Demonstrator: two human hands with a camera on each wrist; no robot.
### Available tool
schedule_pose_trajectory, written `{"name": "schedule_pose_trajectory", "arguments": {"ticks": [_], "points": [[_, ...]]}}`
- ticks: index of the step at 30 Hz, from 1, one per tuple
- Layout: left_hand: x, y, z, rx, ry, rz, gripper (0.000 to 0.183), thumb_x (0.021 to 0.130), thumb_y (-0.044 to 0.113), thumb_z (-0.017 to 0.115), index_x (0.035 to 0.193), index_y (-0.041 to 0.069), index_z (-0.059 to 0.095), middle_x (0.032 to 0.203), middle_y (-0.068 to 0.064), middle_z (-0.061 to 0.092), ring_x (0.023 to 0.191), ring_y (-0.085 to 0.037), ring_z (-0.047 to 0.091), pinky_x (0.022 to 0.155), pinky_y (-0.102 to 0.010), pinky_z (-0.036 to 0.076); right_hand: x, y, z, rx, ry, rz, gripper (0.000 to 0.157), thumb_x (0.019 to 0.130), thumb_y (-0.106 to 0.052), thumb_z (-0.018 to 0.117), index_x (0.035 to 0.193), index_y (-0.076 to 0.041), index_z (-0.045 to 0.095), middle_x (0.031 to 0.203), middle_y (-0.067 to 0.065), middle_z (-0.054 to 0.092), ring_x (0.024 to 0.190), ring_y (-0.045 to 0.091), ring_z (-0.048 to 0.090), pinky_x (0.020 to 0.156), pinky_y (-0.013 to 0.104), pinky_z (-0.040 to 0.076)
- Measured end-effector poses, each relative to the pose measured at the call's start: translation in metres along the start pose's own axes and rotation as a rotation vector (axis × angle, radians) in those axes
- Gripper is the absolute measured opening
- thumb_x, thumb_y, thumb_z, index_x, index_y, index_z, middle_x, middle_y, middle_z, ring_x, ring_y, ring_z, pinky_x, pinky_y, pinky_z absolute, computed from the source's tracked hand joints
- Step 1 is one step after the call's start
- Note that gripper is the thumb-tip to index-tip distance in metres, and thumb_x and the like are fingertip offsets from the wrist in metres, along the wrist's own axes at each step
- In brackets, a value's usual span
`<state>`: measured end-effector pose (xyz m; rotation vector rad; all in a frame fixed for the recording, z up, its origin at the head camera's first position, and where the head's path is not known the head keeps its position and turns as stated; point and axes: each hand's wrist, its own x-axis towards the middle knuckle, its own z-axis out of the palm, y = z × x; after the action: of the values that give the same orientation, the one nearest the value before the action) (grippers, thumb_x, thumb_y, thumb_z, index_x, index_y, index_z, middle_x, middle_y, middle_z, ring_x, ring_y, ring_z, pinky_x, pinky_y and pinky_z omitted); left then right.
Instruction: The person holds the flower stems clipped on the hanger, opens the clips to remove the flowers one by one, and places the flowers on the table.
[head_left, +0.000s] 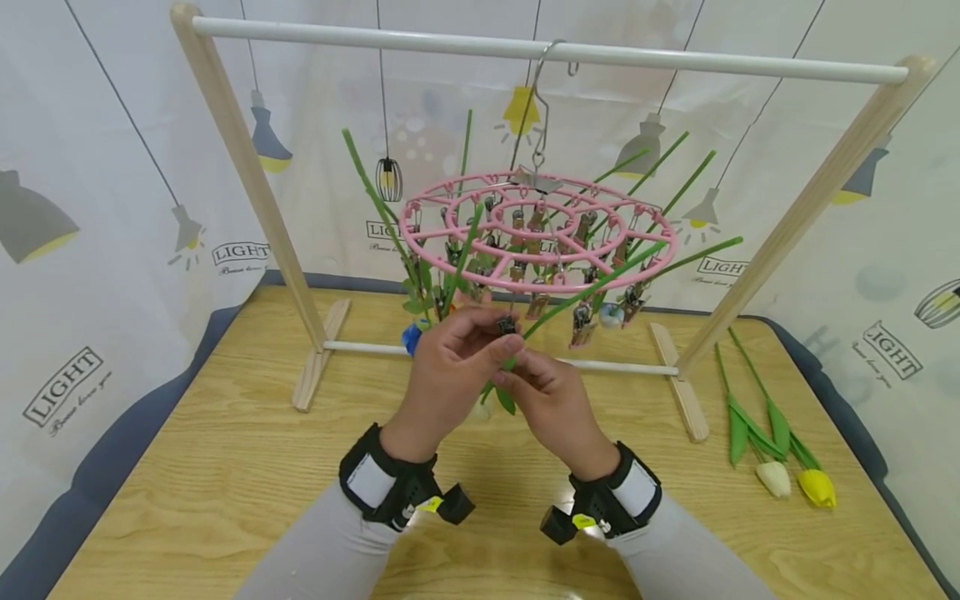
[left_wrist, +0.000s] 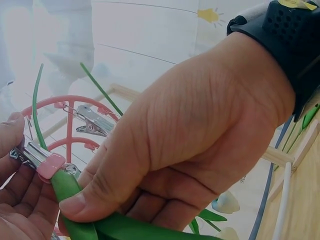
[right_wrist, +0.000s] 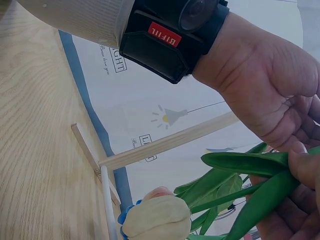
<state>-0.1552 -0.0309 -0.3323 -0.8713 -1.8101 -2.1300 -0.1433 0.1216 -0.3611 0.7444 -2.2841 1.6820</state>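
In the head view, my left hand [head_left: 450, 375] grips a small metal clip [head_left: 507, 325] below the near rim of a pink round hanger [head_left: 412, 247]. The clip's pink tip [left_wrist: 51, 166] meets a green stem in the left wrist view. Just below and to the right, my right hand [head_left: 555, 408] pinches the stem and leaves of a cream tulip [right_wrist: 157, 218], between thumb and fingers. The tulip hangs head down. Other flowers hang upside down in the hanger's clips, among them a blue flower [head_left: 411, 337], with their green stems sticking up.
The hanger hooks onto the white top bar [head_left: 337, 37] of a wooden stand, whose lower bar [head_left: 622, 367] runs near the table. On the table [head_left: 225, 500] at the right lie a white tulip [head_left: 774, 480] and a yellow tulip [head_left: 817, 487]. A lamp-print curtain hangs behind.
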Motion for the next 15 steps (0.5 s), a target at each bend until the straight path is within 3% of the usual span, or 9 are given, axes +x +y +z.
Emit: {"name": "schedule_pose_trajectory", "arguments": {"ticks": [6,15], "points": [[-0.001,0.001,0.001,0.012,-0.009,0.018,0.027,0.089,0.017,0.062,0.111,0.002,0.06,0.109,-0.019,0.06,0.096,-0.024,0.059,0.084,-0.037,0.053,0.0,-0.013,0.001,-0.006,-0.007,-0.001,0.009,0.093,-0.009,0.055,0.09,-0.008,0.064,0.051,0.002,0.034,0.041,0.015,0.031,0.045,0.031,0.031],[-0.001,0.0,0.001,0.025,-0.023,0.055,0.029,0.091,0.024,0.059,0.108,0.001,0.056,0.108,-0.018,0.056,0.097,-0.023,0.057,0.088,-0.045,0.05,-0.001,0.015,0.003,0.002,-0.013,0.0,0.017,0.093,-0.019,0.056,0.106,-0.017,0.067,0.05,0.003,0.034,0.041,0.016,0.031,0.045,0.032,0.032]]}}
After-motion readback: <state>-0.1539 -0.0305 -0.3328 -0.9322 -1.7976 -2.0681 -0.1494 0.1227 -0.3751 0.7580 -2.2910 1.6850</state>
